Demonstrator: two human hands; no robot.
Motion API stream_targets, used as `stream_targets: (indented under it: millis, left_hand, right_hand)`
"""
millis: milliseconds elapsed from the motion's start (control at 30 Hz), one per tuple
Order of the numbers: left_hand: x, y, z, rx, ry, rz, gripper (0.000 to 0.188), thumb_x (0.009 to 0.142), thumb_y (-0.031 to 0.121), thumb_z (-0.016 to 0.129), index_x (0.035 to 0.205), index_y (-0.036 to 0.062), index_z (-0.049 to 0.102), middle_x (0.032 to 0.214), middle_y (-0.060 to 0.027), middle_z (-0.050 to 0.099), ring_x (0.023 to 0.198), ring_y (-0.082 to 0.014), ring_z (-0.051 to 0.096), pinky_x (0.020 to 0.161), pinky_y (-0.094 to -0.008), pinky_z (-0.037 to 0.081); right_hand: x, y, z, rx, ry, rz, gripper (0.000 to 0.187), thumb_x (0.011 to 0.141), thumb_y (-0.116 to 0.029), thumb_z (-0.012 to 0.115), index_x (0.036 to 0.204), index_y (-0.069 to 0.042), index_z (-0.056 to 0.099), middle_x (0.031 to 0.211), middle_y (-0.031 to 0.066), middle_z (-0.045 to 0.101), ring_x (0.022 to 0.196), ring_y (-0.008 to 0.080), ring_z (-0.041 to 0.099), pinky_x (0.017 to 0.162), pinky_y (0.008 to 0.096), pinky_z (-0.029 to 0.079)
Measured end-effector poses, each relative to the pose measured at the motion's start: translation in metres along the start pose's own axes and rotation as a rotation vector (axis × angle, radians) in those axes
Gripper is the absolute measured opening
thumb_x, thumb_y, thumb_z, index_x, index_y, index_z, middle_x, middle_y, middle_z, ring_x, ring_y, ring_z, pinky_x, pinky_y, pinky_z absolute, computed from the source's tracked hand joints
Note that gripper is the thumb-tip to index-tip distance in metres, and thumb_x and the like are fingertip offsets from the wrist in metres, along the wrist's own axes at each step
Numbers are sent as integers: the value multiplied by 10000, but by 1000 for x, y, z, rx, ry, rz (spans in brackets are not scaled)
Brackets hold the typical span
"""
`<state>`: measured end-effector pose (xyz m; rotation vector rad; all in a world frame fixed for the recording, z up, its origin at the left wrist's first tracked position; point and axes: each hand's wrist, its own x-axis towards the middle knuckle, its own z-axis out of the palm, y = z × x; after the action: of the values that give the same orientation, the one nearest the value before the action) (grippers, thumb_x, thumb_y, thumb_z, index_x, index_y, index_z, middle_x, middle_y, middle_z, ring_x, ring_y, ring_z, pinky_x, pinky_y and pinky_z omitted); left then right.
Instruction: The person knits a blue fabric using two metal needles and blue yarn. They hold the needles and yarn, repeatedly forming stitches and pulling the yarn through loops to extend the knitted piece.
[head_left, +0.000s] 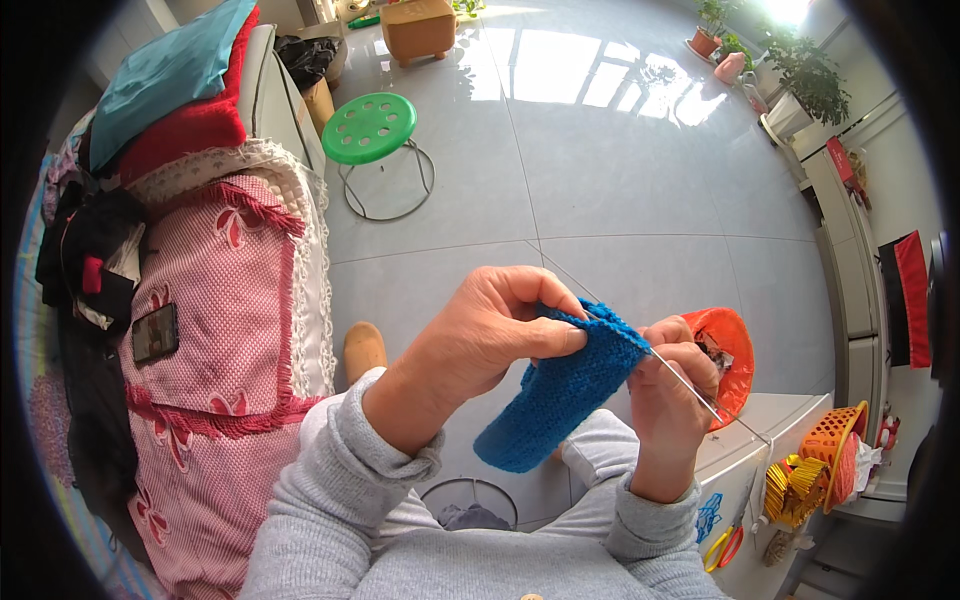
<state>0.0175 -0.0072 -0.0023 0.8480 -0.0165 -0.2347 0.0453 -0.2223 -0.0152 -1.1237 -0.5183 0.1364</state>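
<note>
A blue piece of knitting hangs between my hands, above my lap. My left hand pinches its top edge between thumb and fingers. From that edge a thin knitting needle sticks out toward the far left. On the other side, my right hand is closed around a second thin metal needle at the knitting's right corner. This needle slants down to the right, past my fingers. The stitches under my fingertips are partly hidden.
To my left, a pink patterned cover bears a phone. A green stool stands ahead. At right are an orange-red bag-lined bin, a white surface with scissors, and an orange basket.
</note>
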Motion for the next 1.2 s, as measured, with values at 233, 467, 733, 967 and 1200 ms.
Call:
stream_targets:
  millis: [233,467,733,967,1200]
  left_hand:
    - [0,0,-1,-16,-6,2,158,769,-27,736,896,19,654,852,-39,647,786,-111,632,736,-247,521]
    - [1,-1,-3,14,8,-11,146,765,-24,731,885,16,657,845,-44,649,780,-112,633,734,-243,521]
    - [-1,0,-2,8,35,-24,126,771,-29,700,883,10,658,835,-44,650,763,-110,629,711,-236,516]
    - [1,-3,-3,27,36,24,135,819,14,694,934,-33,642,828,-79,667,711,-94,640,617,-197,533]
    - [0,-3,-2,54,37,40,136,814,-2,690,937,-36,642,826,-77,668,694,-88,635,608,-193,529]
  right_hand:
    - [1,1,-2,36,-8,3,137,890,-55,584,894,69,642,896,130,523,750,162,492,622,259,409]
    - [5,-3,-6,-19,-92,-12,138,877,-53,579,885,69,643,909,141,524,736,157,490,642,265,411]
    - [5,-12,-6,-40,-84,35,141,851,-33,559,873,70,652,927,174,561,777,197,606,740,306,509]
    - [5,-12,-9,-24,-106,21,146,846,-15,536,866,62,658,990,196,585,790,208,625,747,321,520]
    - [4,-12,-11,-38,-129,15,132,837,4,536,849,71,649,988,193,579,798,215,627,754,326,519]
